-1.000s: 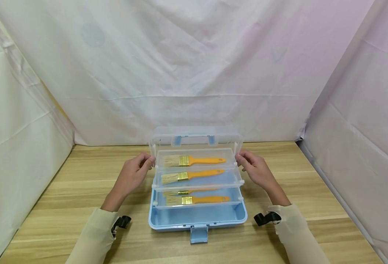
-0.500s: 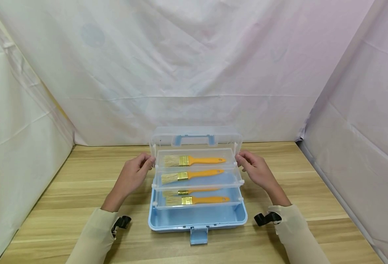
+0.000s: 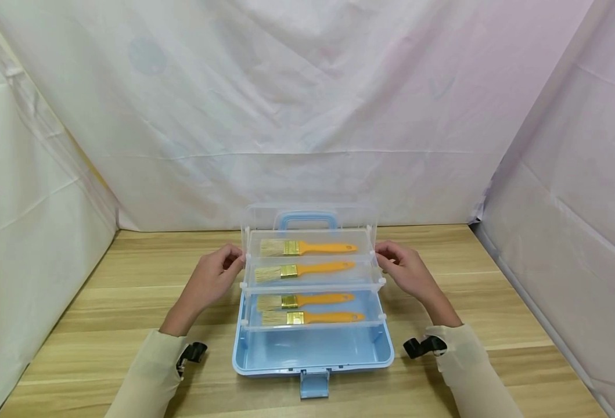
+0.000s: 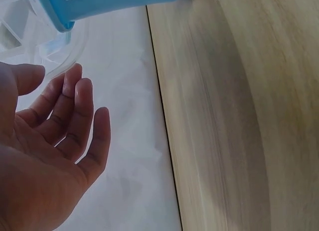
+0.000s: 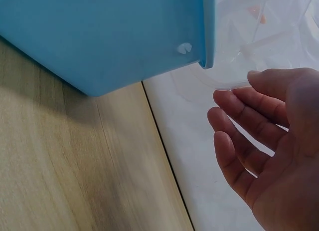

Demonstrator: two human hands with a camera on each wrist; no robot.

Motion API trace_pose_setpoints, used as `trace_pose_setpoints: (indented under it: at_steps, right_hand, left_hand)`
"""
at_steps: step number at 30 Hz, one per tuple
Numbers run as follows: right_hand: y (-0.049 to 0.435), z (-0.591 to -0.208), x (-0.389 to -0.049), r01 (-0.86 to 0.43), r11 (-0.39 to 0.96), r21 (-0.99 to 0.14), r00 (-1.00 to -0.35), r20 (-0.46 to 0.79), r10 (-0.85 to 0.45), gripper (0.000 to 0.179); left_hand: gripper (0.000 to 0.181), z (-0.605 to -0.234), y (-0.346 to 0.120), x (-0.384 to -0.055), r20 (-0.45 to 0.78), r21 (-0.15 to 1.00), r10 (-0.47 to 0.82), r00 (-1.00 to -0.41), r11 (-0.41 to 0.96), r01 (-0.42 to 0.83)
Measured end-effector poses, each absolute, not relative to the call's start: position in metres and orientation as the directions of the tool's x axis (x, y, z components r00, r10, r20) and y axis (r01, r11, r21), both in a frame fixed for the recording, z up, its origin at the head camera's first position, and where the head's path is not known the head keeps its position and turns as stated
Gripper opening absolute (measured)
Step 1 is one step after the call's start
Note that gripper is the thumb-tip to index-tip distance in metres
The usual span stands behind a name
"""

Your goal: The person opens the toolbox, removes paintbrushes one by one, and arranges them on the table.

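A light blue toolbox [image 3: 312, 351] with fold-out clear trays [image 3: 367, 299] stands open on the table. Its see-through lid [image 3: 257, 217] is raised at the back. Several paintbrushes [image 3: 330, 317] with orange handles and brass-coloured ferrules lie on the trays, bristles to the left. My left hand [image 3: 210, 276] pinches the lid's left edge between thumb and fingertips; the left wrist view shows the clear rim at the fingertips [image 4: 74, 74]. On the opposite side my right hand [image 3: 409, 273] pinches the lid's right edge, its other fingers loosely bent under the rim.
A blue carry handle [image 3: 307, 216] shows through the lid. At the front, the blue latch [image 3: 315, 384] hangs down. The wooden table [image 3: 129, 290] ends at white cloth [image 3: 307, 116] behind and on both sides.
The toolbox's front edge and latch have shifted toward me. The lid has changed its tilt and its handle shows more; upper trays sit slightly farther back, uncovering another brush. Both hands stay nearly in place.
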State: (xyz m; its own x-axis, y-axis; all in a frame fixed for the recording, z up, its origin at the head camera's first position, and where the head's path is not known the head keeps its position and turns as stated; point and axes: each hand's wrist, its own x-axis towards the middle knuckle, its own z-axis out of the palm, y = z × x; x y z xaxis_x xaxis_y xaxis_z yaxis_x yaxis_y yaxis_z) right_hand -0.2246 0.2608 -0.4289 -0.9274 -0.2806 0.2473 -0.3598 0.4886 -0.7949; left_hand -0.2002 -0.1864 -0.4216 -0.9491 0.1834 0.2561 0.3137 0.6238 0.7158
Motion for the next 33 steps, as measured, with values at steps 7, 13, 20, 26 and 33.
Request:
trace_pose_setpoints:
  at_steps: [7,13,20,26,33]
  right_hand:
    - [0.2606,-0.4286,-0.2244,-0.377,0.495,-0.783,-0.92,0.252,-0.302,0.017]
    - [0.2603,-0.4295,-0.2249,-0.372,0.483,-0.793,-0.919,0.239,-0.315,0.02]
    - [0.261,-0.4319,-0.2258,-0.384,0.46,-0.801,-0.909,0.241,-0.34,0.027]
    - [0.261,-0.4341,-0.2264,-0.397,0.452,-0.798,-0.902,0.249,-0.353,0.027]
    - [0.2607,-0.4343,-0.2265,-0.379,0.461,-0.803,-0.909,0.228,-0.35,0.026]
  left_hand:
    - [0.009,-0.4227,-0.1876,-0.2013,0.26,0.711,0.198,-0.945,0.623,0.326]
    - [0.007,-0.4238,-0.1876,-0.2018,0.263,0.703,0.211,-0.941,0.626,0.337]
    - [0.007,-0.4231,-0.1861,-0.2014,0.272,0.683,0.22,-0.937,0.642,0.349]
    - [0.008,-0.4242,-0.1856,-0.2009,0.266,0.672,0.224,-0.937,0.654,0.347]
    - [0.01,-0.4237,-0.1856,-0.1997,0.25,0.682,0.224,-0.942,0.65,0.336]
